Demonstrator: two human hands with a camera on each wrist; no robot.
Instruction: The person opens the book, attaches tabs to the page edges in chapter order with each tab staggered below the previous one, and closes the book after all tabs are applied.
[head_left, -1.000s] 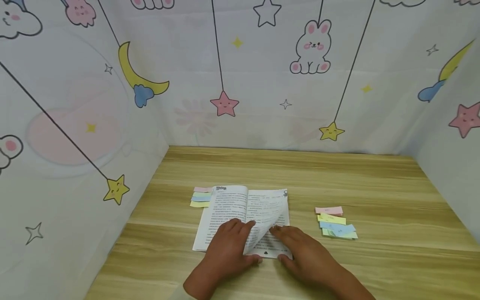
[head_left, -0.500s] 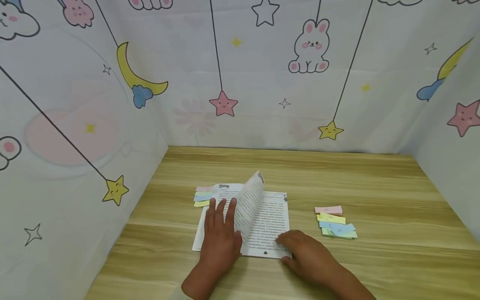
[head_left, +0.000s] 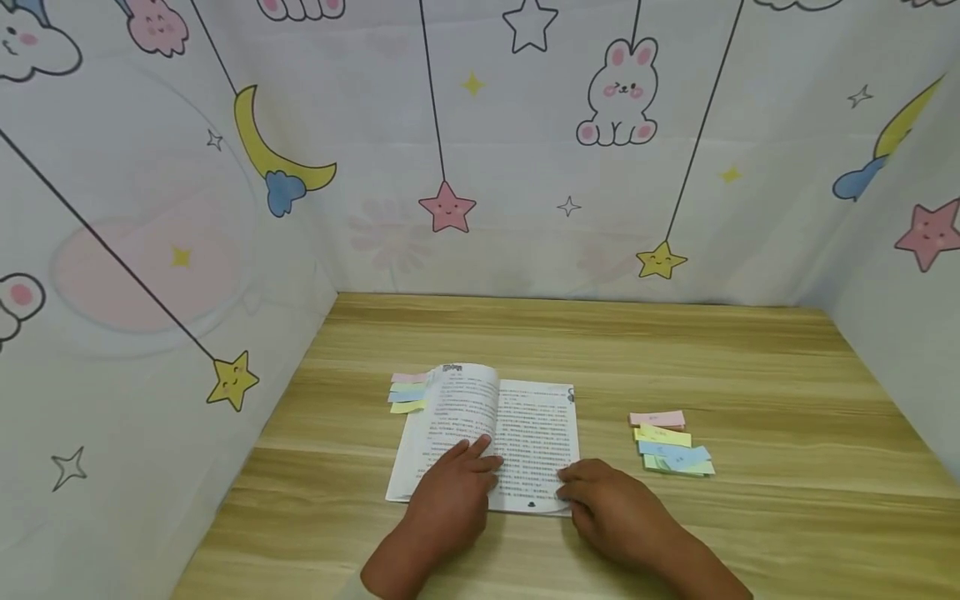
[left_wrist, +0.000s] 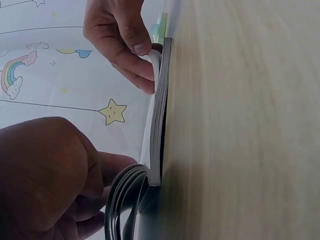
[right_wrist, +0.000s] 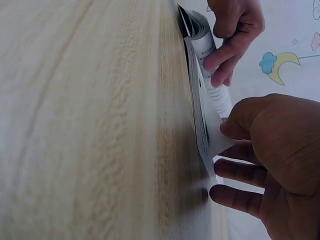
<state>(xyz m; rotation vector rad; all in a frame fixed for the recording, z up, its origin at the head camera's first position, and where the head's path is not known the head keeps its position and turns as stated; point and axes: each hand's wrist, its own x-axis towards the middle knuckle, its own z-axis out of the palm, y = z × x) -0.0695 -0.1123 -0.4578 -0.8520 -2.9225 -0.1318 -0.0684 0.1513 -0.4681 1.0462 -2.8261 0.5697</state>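
An open paperback book (head_left: pixel 536 417) with printed pages lies flat on the table. My left hand (head_left: pixel 453 496) rests on the left page, its fingertips by the spine; in the left wrist view the left-side pages (left_wrist: pixel 125 195) bow up in a curl near it. At the lower right corner, my right hand (head_left: pixel 618 508) pinches a page (right_wrist: pixel 217 137) between thumb and fingers, and the right wrist view shows that page's edge lifted off those below. Pink, green, blue and yellow sticky tabs (head_left: pixel 407 393) stick out from the book's left edge.
To the right of the book lie several pads of coloured sticky tabs (head_left: pixel 663 437) in pink, yellow, blue and green. The wood-grain table (head_left: pixel 600 333) is bordered at the back and sides by white cloth (head_left: pixel 525 250) printed with stars, moons and rabbits.
A page has turned over from right to left, standing upright half a second ago. My left hand has moved back toward the spine. The right hand now pinches the page corner.
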